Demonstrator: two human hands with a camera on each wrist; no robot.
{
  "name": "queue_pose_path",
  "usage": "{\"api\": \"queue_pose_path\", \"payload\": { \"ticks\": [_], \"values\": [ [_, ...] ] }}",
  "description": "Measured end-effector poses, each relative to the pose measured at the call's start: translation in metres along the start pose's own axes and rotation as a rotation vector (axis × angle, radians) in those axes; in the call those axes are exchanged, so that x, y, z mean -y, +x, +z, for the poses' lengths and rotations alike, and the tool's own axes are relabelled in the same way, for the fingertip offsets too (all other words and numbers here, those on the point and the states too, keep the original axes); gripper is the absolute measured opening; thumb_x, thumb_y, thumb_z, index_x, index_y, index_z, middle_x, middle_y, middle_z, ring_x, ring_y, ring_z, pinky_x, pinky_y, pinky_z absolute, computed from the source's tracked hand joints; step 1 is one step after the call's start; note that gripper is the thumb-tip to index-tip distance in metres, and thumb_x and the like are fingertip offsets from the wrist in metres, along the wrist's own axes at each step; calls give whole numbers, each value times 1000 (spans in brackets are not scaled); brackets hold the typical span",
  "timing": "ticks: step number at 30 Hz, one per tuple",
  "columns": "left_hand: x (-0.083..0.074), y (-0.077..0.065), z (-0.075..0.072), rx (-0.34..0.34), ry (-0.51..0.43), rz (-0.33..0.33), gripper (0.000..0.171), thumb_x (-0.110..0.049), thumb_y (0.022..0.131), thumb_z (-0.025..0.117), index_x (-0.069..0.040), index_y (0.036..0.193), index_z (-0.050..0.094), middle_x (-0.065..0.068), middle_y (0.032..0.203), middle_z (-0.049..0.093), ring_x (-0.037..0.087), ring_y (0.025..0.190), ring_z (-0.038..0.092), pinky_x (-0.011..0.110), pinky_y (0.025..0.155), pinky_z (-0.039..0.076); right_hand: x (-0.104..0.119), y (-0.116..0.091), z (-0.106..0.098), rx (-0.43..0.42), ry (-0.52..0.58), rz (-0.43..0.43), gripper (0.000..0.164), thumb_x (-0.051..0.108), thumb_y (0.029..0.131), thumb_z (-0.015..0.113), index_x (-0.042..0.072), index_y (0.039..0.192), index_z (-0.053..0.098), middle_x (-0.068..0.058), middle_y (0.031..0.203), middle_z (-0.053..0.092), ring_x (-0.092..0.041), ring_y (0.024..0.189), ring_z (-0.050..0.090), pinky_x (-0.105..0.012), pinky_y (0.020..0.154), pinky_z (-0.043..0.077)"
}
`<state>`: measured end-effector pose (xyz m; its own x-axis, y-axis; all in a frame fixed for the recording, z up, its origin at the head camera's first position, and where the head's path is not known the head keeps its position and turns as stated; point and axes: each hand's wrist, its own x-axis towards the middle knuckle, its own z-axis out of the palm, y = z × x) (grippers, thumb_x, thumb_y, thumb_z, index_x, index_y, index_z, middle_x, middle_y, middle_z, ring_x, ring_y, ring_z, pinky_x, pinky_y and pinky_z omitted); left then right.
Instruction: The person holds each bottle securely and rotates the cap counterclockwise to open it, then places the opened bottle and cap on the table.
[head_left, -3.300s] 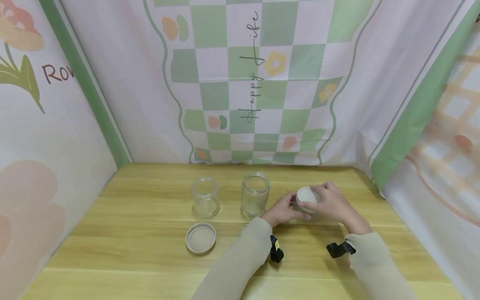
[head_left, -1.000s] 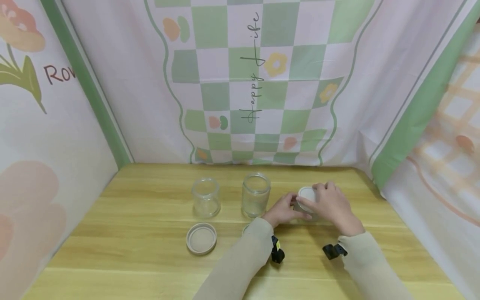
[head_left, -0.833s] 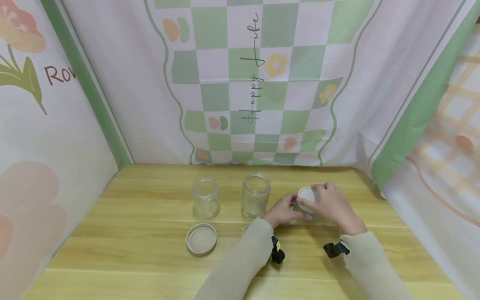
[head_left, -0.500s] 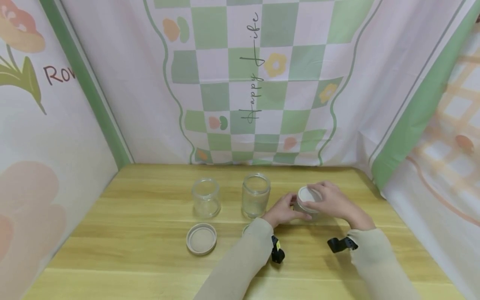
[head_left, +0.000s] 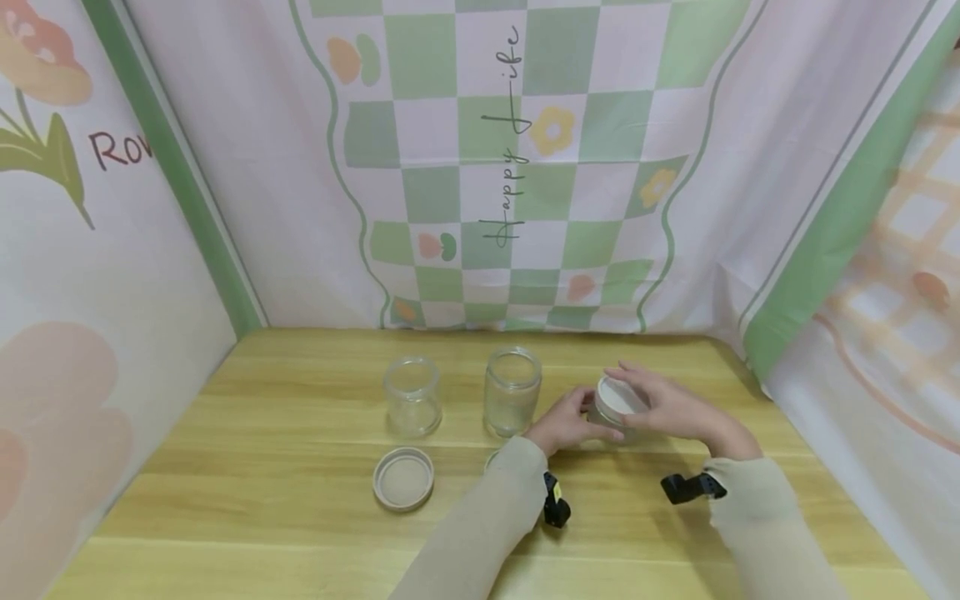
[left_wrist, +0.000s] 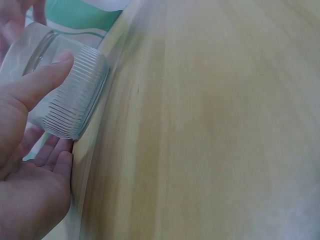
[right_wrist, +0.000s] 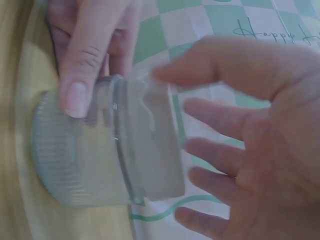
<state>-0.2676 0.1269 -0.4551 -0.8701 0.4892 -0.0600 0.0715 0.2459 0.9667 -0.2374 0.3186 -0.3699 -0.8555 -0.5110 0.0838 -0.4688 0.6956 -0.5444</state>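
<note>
At the right of the head view, my left hand (head_left: 567,422) holds a ribbed glass jar (left_wrist: 80,92) around its side, thumb on the near face. On the jar's mouth sits a pale lid (head_left: 619,398). My right hand (head_left: 667,407) is spread over that lid; in the right wrist view its thumb is close to the lid's edge, with the other fingers loosely extended beside its top. Whether the thumb touches the lid, I cannot tell. Just left of my left hand stands a taller lidless glass jar (head_left: 512,396). Farther left is a shorter lidless glass jar (head_left: 413,400).
A loose beige lid (head_left: 403,479) lies inner side up on the wooden table (head_left: 262,500), in front of the shorter jar. Another round piece (head_left: 491,457) peeks out behind my left sleeve, mostly hidden. A patterned curtain (head_left: 495,192) hangs along the table's back edge.
My right hand has turned back and forth over the lid; over the last second its wrist swung right and its fingers loosened. The left hand and the jar have stayed in place.
</note>
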Motion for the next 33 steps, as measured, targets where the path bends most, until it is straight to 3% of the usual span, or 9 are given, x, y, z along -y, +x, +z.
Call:
{"api": "queue_pose_path", "payload": {
  "ticks": [5, 8, 14, 24, 30, 33],
  "values": [
    [1, 0, -1, 9, 2, 12, 72, -23, 81, 87, -18, 143, 51, -10, 138, 55, 13, 128, 50, 39, 108, 42, 5, 2, 2, -71, -61, 64, 81, 34, 90, 75, -7, 150, 37, -39, 155, 17, -61, 137, 20, -80, 100, 26],
    [2, 1, -1, 12, -5, 14, 71, -22, 81, 87, -19, 142, 52, -11, 137, 56, 13, 128, 50, 39, 108, 42, 10, 4, 2, -104, -107, 104, 83, 40, 93, 71, -8, 150, 35, -38, 154, 23, -59, 138, 23, -78, 103, 24],
    [4, 4, 0, 22, -39, 25, 67, -21, 81, 87, -20, 140, 55, -14, 132, 57, 10, 125, 51, 38, 107, 43, 19, 7, 7, -165, -241, 212, 83, 53, 95, 64, -8, 145, 43, -34, 144, 43, -54, 132, 37, -72, 103, 31],
    [3, 3, 1, 8, -37, 23, 64, -21, 81, 87, -21, 137, 57, -14, 128, 59, 10, 123, 53, 37, 105, 44, 25, 9, 19, -219, -424, 309, 88, 63, 94, 58, -19, 126, 54, -41, 109, 56, -50, 99, 55, -62, 81, 47],
    [2, 1, 1, -2, -24, 12, 64, -24, 80, 88, -21, 137, 57, -14, 129, 59, 11, 123, 53, 37, 105, 44, 23, 9, 23, -234, -411, 336, 89, 65, 90, 61, -20, 117, 55, -31, 93, 54, -39, 82, 52, -47, 61, 47],
    [2, 2, 1, 1, -22, 6, 65, -25, 80, 87, -21, 137, 56, -13, 130, 58, 12, 124, 52, 39, 106, 44, 21, 8, 24, -238, -402, 337, 90, 65, 88, 64, -20, 117, 55, -29, 91, 53, -36, 79, 51, -44, 58, 45]
  ]
}}
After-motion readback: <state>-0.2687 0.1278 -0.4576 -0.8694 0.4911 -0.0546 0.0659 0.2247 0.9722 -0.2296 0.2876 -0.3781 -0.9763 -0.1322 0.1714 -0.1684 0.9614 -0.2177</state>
